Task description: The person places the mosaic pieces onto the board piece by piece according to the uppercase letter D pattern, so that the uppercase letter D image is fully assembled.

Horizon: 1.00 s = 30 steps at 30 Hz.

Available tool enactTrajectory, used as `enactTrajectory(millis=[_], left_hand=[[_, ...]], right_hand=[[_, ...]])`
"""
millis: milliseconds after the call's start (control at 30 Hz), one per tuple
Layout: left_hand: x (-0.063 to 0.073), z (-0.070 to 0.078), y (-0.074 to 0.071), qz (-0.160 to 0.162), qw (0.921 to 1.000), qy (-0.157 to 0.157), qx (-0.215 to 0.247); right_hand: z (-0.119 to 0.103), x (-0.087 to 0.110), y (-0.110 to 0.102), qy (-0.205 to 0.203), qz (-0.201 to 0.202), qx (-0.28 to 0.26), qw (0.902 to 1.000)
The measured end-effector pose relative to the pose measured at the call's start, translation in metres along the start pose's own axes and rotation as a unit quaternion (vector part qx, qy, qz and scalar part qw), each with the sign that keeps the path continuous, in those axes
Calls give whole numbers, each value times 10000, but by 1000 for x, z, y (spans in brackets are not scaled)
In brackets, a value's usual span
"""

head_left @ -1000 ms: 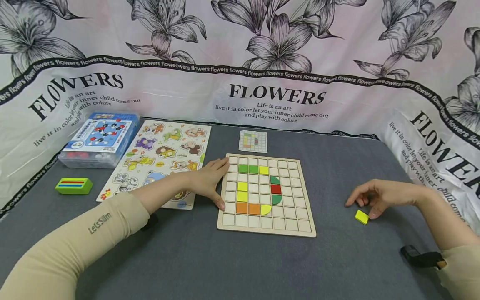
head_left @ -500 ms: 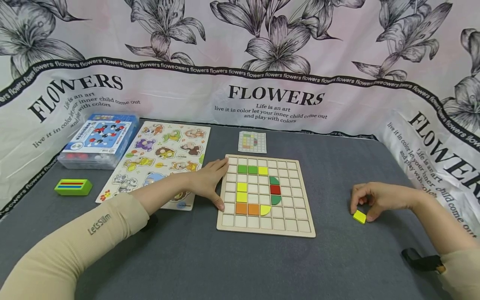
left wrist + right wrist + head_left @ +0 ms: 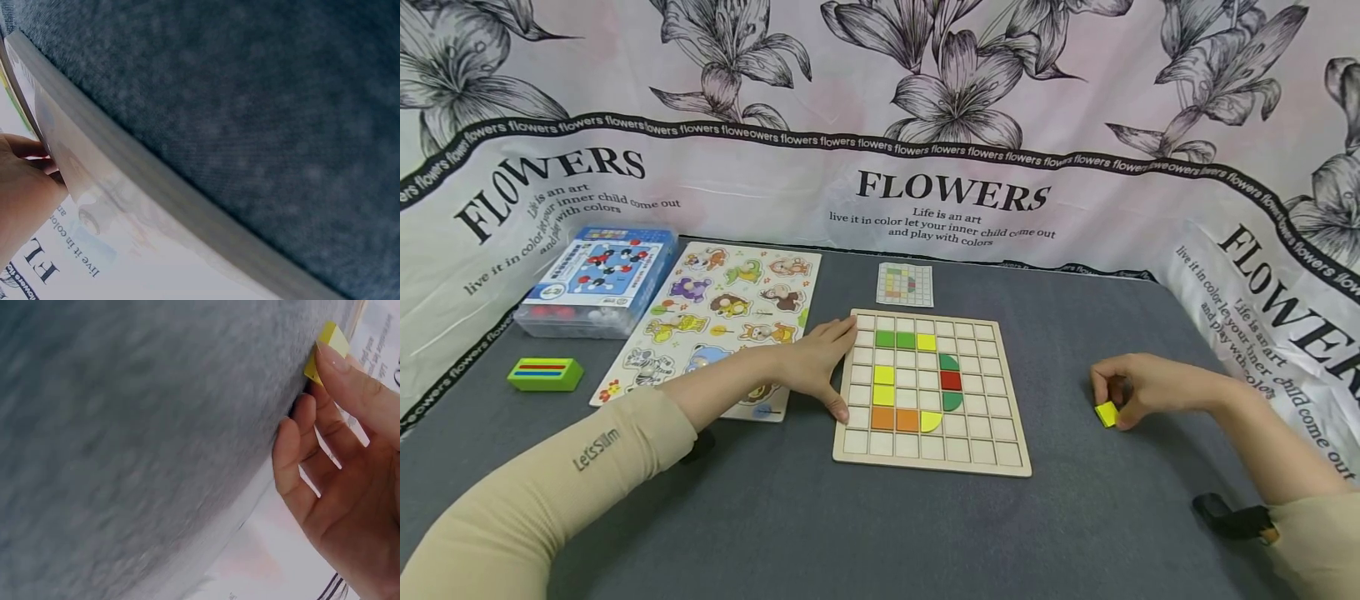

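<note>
In the head view a wooden grid board [image 3: 932, 463] lies mid-table, bearing several green, yellow, orange and red tiles, some square and some with a rounded corner. My left hand [image 3: 815, 367] rests along its left edge, fingers extended and thumb spread toward the near corner. Out to the right, my right hand [image 3: 1142, 387] pinches a yellow block [image 3: 1107, 414] between thumb and forefinger, low over the grey cloth. The right wrist view shows the thumb on the yellow block [image 3: 337, 340] and the other fingers bent loosely behind it.
Behind the board lies a small pattern card [image 3: 906, 285]. To the left are an animal puzzle board [image 3: 752, 279], partly under the left forearm, a clear-sided box [image 3: 598, 275] with a blue label, and a green striped block [image 3: 546, 375]. A flower-printed sheet [image 3: 760, 187] hangs behind.
The right hand has closed its thumb and forefinger on the yellow block and brought it slightly left and away from me. The left hand stays at the board's edge.
</note>
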<state>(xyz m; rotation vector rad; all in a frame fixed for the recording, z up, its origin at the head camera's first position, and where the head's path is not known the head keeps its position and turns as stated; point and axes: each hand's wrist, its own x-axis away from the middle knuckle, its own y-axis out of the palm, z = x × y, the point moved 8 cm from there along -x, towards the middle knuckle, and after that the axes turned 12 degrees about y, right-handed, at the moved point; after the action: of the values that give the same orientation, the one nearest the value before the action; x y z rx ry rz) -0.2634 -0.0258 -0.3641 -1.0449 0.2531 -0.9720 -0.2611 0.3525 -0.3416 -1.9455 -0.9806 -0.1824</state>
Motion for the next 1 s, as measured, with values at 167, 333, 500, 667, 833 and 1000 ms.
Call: enactTrajectory(millis=[167, 333, 500, 667, 833, 1000], left_hand=[[0, 0, 0, -3, 10000, -42, 19], [1, 0, 0, -17, 10000, -66, 3], [1, 0, -1, -19, 10000, -30, 17], [0, 1, -2, -19, 10000, -29, -28], [0, 2, -1, -42, 10000, -18, -61], [1, 1, -1, -39, 10000, -62, -8]], right_hand=[[-14, -15, -4, 201, 265, 115, 9994], [-38, -38, -9, 361, 541, 1, 9979], [-68, -65, -22, 613, 1067, -86, 9924], [-105, -93, -21, 450, 1183, -90, 9919], [-141, -115, -11, 69, 1044, -70, 9945], [-170, -132, -2, -194, 984, -186, 9948]])
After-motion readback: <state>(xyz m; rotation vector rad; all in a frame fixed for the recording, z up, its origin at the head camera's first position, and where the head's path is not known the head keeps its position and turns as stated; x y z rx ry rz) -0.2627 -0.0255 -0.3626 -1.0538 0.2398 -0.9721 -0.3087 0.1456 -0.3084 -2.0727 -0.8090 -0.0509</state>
